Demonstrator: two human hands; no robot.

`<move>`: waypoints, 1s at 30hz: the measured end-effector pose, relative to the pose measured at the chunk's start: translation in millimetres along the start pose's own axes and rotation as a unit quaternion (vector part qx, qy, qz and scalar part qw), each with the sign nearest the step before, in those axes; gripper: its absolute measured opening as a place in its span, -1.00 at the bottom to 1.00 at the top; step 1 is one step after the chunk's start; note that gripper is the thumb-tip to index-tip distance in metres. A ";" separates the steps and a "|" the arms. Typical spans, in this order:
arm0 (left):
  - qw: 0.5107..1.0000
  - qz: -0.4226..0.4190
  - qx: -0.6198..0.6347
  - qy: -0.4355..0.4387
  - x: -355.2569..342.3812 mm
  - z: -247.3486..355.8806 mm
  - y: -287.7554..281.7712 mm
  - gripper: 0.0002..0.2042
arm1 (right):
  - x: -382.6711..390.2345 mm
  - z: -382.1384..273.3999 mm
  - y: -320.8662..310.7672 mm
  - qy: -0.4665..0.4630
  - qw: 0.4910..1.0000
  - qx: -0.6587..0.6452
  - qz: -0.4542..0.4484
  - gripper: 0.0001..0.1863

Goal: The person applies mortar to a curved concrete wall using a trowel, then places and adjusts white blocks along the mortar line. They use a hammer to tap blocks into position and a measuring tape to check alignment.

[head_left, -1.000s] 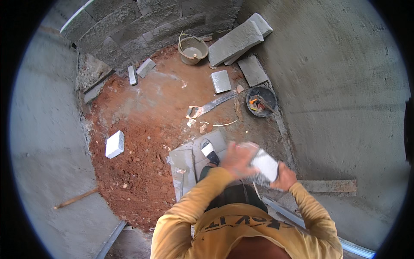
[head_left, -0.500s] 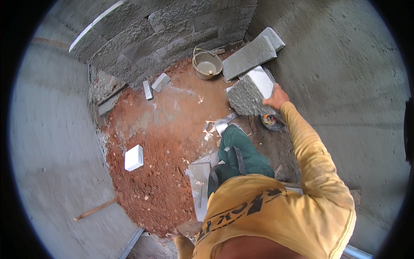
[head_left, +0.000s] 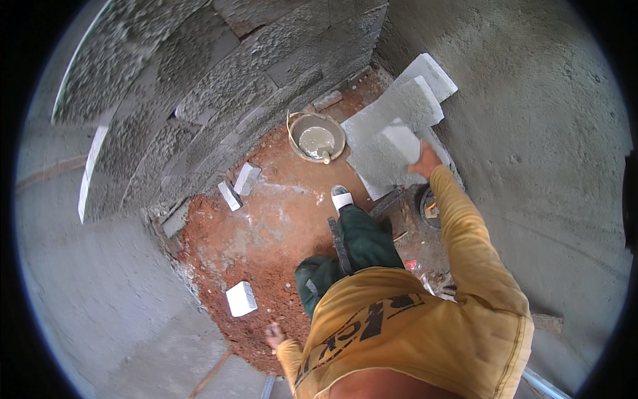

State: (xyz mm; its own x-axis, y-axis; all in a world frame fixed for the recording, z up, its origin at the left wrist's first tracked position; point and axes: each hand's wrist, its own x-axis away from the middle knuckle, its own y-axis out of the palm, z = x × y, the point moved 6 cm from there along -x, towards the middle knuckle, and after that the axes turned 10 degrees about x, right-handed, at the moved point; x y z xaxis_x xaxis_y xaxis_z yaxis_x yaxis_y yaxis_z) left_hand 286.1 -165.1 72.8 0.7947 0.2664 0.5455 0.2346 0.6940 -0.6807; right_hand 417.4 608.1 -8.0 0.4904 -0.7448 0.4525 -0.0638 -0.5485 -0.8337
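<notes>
My right hand (head_left: 426,163) is closed on the edge of a grey block (head_left: 380,159) with a pale patch near its corner. That block is beside a larger grey block (head_left: 392,112) and in part overlaps it in view; whether they touch I cannot tell. Another block (head_left: 427,74) lies behind them against the right wall. Low on the left, my left hand (head_left: 274,334) hangs over the red soil, fingers loosely apart and holding nothing. A white block piece (head_left: 240,299) lies on the soil near it.
A bucket (head_left: 312,121) of wet grey mix, a handle at its rim, stands before the block wall (head_left: 266,60). Two cut pieces, one broad (head_left: 248,179) and one narrow (head_left: 230,196), lie left of it. A black tub (head_left: 430,206) sits by the right wall.
The block in my right hand has gone from tilted, rough side showing, to flatter beside the other blocks. My left hand has come forward over the soil. The view has shifted and turned.
</notes>
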 end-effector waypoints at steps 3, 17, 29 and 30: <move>0.977 0.057 0.193 0.065 -60.8 75.5 -54.4 -0.73 | -51.7 14.6 -24.2 0.046 0.994 0.096 -0.012 0.07; 0.990 -0.105 -0.089 -0.019 -19.4 94.3 -1.1 -0.75 | -121.3 96.7 -43.1 0.190 0.973 0.132 0.004 -0.28; 0.994 -0.108 0.012 0.023 -212.0 160.9 -14.6 -0.64 | 1.9 80.8 0.7 0.313 0.948 0.024 0.050 -0.42; 0.988 -0.135 0.039 0.060 -225.1 162.6 -7.0 -0.67 | 24.6 86.8 24.2 0.347 0.937 0.014 0.029 -0.44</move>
State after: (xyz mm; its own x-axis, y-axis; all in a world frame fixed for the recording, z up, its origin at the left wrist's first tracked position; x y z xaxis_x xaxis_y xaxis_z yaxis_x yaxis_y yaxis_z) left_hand 14.6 -121.2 34.3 0.7705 -0.0142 0.6373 0.4076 0.7797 -0.4754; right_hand 503.4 609.5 -44.5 -0.1968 -0.8463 0.4950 -0.0451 -0.4966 -0.8668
